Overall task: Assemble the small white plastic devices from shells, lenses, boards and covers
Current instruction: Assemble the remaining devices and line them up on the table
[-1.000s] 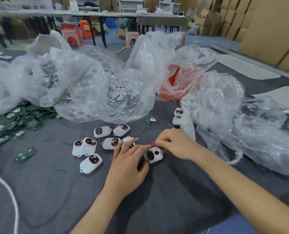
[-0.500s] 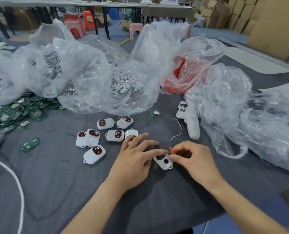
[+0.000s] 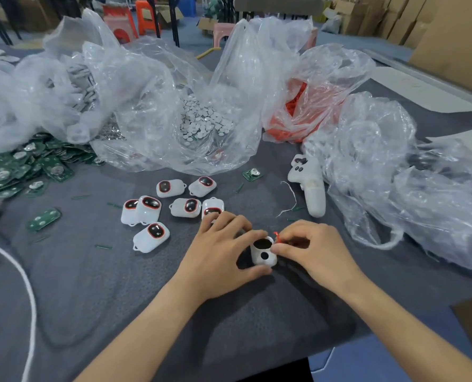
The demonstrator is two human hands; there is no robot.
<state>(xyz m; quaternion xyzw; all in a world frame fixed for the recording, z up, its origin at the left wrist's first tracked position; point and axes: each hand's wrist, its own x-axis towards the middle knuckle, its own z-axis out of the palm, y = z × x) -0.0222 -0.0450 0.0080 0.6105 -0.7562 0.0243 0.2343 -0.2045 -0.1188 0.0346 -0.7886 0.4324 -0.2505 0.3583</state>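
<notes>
Hands meet over a small white plastic shell (image 3: 256, 255), held just above the near middle of a dark grey felt-like table cover (image 3: 97, 285). The shell is rounded and smooth, with one large dark oval opening at its top and one small round hole below it. The left hand (image 3: 218, 257) grips it, the index finger curled over the top edge and the thumb pressed under the bottom, the other fingers loosely spread behind. The right hand (image 3: 316, 252) pinches a tiny thin red-orange ring piece (image 3: 276, 237) between thumb and index finger at the shell's upper right edge; its remaining fingers are curled in.

Just beyond the left hand lie six finished white rounded devices (image 3: 186, 207), each glossy with a dark lens rimmed in red. A white plastic handle-shaped part (image 3: 313, 188) lies further right. Crinkled clear plastic bags (image 3: 146, 86) are heaped across the back: one holds small flat white round discs (image 3: 204, 122), another holds red-orange parts (image 3: 295, 111). A pile of green circuit boards (image 3: 22, 166) spreads at far left, and a single green circuit board (image 3: 252, 174) lies alone near the discs' bag. A white cord (image 3: 27, 285) curves along the left edge.
</notes>
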